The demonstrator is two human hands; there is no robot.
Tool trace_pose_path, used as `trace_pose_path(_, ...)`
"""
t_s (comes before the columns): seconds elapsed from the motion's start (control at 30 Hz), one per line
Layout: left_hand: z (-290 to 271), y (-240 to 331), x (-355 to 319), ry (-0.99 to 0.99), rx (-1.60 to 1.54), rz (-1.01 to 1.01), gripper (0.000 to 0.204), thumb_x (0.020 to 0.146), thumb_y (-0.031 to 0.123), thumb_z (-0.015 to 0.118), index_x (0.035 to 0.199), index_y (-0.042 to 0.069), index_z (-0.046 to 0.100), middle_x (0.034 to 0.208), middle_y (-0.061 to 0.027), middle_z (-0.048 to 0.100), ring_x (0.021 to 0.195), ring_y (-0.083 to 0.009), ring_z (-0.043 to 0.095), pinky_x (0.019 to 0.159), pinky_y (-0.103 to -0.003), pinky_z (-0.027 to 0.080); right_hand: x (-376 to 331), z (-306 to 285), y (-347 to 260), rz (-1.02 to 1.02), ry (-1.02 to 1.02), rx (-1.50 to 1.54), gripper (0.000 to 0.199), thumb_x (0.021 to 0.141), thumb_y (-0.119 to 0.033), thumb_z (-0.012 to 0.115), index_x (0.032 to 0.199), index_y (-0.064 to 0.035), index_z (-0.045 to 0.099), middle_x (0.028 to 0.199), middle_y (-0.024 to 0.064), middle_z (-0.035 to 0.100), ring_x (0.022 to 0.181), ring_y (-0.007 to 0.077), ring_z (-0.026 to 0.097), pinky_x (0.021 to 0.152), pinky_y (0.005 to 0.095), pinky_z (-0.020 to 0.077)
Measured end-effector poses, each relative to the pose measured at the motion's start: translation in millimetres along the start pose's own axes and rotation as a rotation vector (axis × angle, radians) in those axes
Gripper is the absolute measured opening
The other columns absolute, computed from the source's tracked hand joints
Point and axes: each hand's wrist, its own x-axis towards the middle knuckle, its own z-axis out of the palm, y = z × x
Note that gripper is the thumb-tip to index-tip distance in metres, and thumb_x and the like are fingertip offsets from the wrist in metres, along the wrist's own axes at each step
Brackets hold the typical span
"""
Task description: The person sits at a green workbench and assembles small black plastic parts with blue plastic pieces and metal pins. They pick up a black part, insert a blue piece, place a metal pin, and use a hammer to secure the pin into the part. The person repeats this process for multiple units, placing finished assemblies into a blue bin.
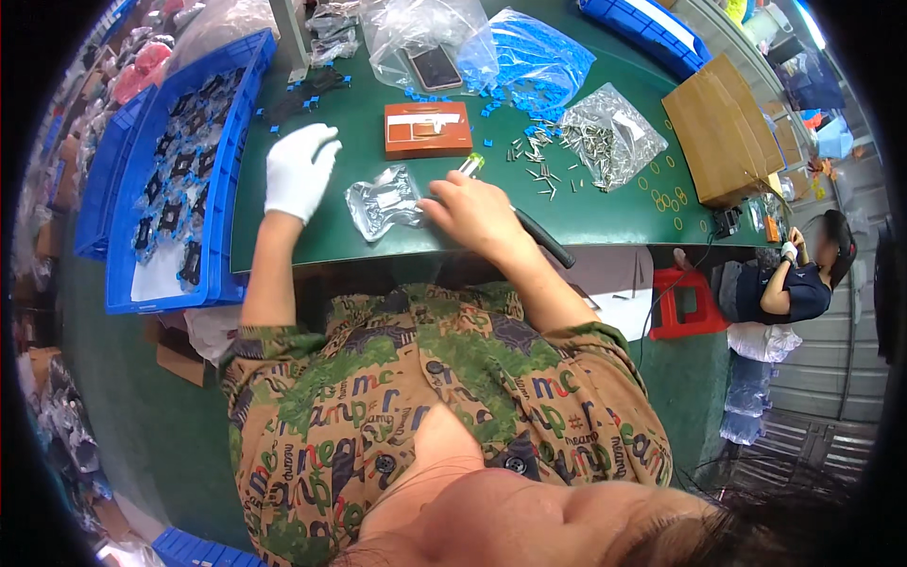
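My left hand (300, 172), in a white glove, hovers over the table's left part with fingers apart and nothing in it. A crinkled clear plastic bag (383, 203) with a grey part inside lies between my hands. My bare right hand (477, 215) has its thumb and fingers closed at the bag's right edge. Beneath that hand passes a black-handled tool (543, 236); a clear and yellow-green end (470, 165) shows beyond the knuckles. Whether the palm grips the tool is hidden. An orange-red box (427, 129) with a pale picture sits just beyond the bag.
Left stands a blue crate (250, 85) of black parts. Along the green table (350, 106) lie a phone (435, 69), a bag of blue pieces (543, 61), loose metal screws (609, 142), rubber bands (669, 200) and a cardboard box (723, 132). Another person (784, 288) sits at right.
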Motion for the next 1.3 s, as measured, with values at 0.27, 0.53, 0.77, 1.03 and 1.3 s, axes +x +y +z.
trace_pose_path(0.27, -9.9, 20.4, -69.1, 0.008, -0.055, -0.137, 0.021, 0.089, 0.020, 0.075, 0.107, 0.009, 0.077, 0.113, -0.0114, 0.075, 0.109, -0.0306, 0.068, 0.100, -0.043, 0.050, 34.4, 24.1, 1.3, -0.082, 0.002, 0.112, 0.025, 0.098, -0.031, 0.065, 0.098, -0.0067, 0.068, 0.096, 0.0130, 0.067, 0.089, 0.0369, 0.069, 0.076, 0.0488, 0.0552)
trace_pose_path(0.53, -14.3, 45.1, -47.0, -0.189, -0.176, -0.190, 0.062, 0.083, 0.029, 0.082, 0.136, 0.004, 0.063, 0.126, -0.0173, 0.070, 0.118, -0.0343, 0.065, 0.105, -0.042, 0.050, 53.4, -3.0, -14.2, -0.371, 0.337, 0.162, 0.011, 0.093, -0.016, 0.069, 0.099, -0.0088, 0.063, 0.095, 0.0118, 0.064, 0.088, 0.0336, 0.067, 0.073, 0.0463, 0.0542)
trace_pose_path(0.77, 3.2, 61.9, -3.6, -0.619, -0.397, -0.243, 0.084, 0.076, 0.030, 0.084, 0.149, 0.009, 0.050, 0.112, -0.0162, 0.075, 0.103, -0.0360, 0.070, 0.096, -0.042, 0.054, 64.9, 7.8, -10.2, -0.243, 0.273, 0.527, 0.014, 0.098, -0.016, 0.065, 0.105, -0.0039, 0.065, 0.094, 0.0137, 0.068, 0.087, 0.0325, 0.070, 0.077, 0.0405, 0.0553)
trace_pose_path(1.03, -5.4, 61.3, -14.2, -0.523, -0.115, -0.078, 0.077, 0.075, 0.036, 0.086, 0.140, 0.006, 0.059, 0.105, -0.0139, 0.074, 0.096, -0.0334, 0.069, 0.088, -0.042, 0.055, 80.4, -14.7, 51.7, 0.025, 0.471, 0.832, 0.017, 0.104, -0.017, 0.061, 0.109, -0.0019, 0.068, 0.091, 0.0031, 0.071, 0.076, 0.0080, 0.063, 0.068, 0.0264, 0.0540)
trace_pose_path(1.3, 6.5, 35.7, -6.4, -0.661, -0.321, -0.233, 0.072, 0.080, 0.031, 0.081, 0.143, 0.009, 0.057, 0.089, -0.0094, 0.074, 0.083, -0.0283, 0.070, 0.079, -0.038, 0.055, 122.0, -21.2, 164.4, 0.272, 0.420, 1.058, 0.016, 0.101, -0.010, 0.061, 0.117, -0.0068, 0.064, 0.101, 0.0037, 0.071, 0.073, 0.0118, 0.068, 0.055, 0.0250, 0.0516)
